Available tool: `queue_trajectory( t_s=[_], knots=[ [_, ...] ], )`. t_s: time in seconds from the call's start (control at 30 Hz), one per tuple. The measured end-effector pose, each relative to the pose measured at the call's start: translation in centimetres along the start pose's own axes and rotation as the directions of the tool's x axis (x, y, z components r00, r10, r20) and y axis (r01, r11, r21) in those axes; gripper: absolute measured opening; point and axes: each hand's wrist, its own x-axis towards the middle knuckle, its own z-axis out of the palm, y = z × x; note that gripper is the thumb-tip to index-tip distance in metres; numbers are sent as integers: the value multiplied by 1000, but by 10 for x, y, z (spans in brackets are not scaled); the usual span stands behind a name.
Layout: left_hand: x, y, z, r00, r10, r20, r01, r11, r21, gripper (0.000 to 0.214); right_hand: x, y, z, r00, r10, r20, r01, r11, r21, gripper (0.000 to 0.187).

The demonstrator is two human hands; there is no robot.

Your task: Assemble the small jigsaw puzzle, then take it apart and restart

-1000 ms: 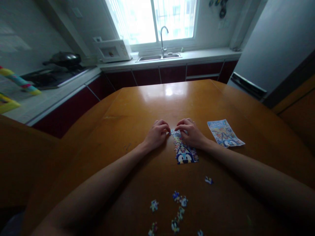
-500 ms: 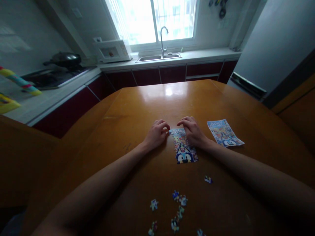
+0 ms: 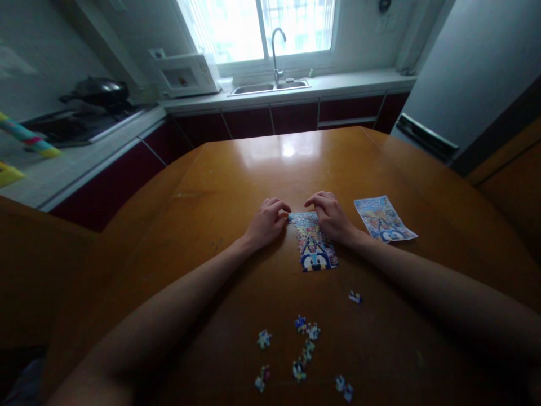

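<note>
**Checker:** Head view, centre of frame: requesting hand state.

**Operator:** Resting the left hand against the upper left corner of the assembled puzzle strip, with fingers curled narrow and tips touching the edge. Resting the right hand against the upper right corner, curled the same way, with tips on the top edge. Pinching a piece or merely pressing: cannot tell, since the fingertips are covering the contact.

**Checker:** Requesting strip location.

**Operator:** Lying flat on the table at centre frame, between the two hands, with a blue cartoon face at the lower end.

**Checker:** Requesting progress estimate.

**Operator:** Judging as partly done. Showing one narrow joined column only. Comparing against the reference print, lying right of centre near the right wrist and looking wider than the strip, so probably covering a fraction of the full picture.

**Checker:** Requesting outstanding items.

**Operator:** Counting several loose pieces scattered at lower centre, well apart from the strip, plus a single piece lying below and right of it. Judging all of these as not yet fitted.
</note>
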Motion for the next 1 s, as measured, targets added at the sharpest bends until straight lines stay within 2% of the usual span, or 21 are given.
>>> queue_trajectory(
  t_s=[1.0],
  knots=[
    [-2,-2,2,1000,-4,-1,4,1000,-4,16,0,5,0,1000,-15,8,15,1000,-5,27]
  ],
)
